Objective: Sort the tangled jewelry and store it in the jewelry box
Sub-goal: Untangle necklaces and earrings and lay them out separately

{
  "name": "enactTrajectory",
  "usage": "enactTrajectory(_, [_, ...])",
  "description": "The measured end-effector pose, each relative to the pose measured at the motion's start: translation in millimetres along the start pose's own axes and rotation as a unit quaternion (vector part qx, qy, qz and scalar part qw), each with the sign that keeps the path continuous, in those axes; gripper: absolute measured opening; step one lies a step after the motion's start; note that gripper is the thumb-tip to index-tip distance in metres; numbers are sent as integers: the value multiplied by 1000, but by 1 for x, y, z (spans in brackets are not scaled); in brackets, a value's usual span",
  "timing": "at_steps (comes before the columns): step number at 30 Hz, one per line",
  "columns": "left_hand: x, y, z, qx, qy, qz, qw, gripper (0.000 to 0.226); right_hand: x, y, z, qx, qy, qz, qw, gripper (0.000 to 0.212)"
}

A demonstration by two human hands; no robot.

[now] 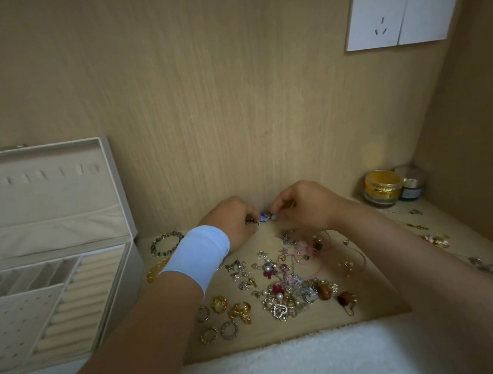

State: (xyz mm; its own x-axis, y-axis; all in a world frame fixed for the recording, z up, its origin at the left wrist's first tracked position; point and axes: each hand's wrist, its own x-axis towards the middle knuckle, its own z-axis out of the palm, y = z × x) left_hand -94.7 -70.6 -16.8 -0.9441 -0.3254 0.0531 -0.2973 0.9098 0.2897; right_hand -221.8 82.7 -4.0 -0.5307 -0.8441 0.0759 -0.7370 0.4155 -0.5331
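My left hand (232,220) and my right hand (303,204) meet near the back wall, both pinching a small piece of jewelry with a blue stone (263,217) between their fingertips. A tangled pile of jewelry (289,284) lies on the wooden shelf below my hands. Several rings (219,304) lie in front of the pile, and a beaded bracelet (166,243) sits beside my left wrist. The open beige jewelry box (54,281) stands at the left, its ring rolls and compartments showing.
Two cosmetic jars (384,188) stand in the back right corner. A few loose pieces (436,240) lie along the right side. A white fluffy towel (284,362) covers the near edge. A wall socket (379,11) is high on the right.
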Motion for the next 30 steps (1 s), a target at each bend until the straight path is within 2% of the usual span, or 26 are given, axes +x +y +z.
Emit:
enactTrajectory(4, [-22, 18, -5, -56, 23, 19, 998, 15, -24, -6, -17, -20, 15, -21, 999, 16])
enactTrajectory(11, [-70, 30, 1, -70, -23, 24, 997, 6, -71, -27, 3, -27, -101, -40, 994, 14])
enactTrajectory(15, [-87, 21, 5, -31, -30, 16, 999, 17, -75, -24, 16, -70, -106, -20, 992, 14])
enactTrajectory(18, [-93, 22, 9, -154, -37, 20, 987, 20, -75, -23, 13, -128, -89, -3, 988, 11])
enactTrajectory(20, [-93, 19, 4, -226, -3, 14, 974, 26, -75, -21, 8, -145, -88, 14, 985, 11])
enactTrajectory(23, [-91, 6, -9, -260, 48, 3, 964, 36, -73, -24, 6, -130, -49, 9, 990, 9])
enactTrajectory(26, [-92, -4, -22, -238, 75, -15, 968, 41, -67, -40, 16, -128, -16, -37, 991, 17])
enactTrajectory(30, [-99, -2, -30, -111, 51, -47, 991, 23, -55, -66, 43, -80, -93, -110, 986, 27])
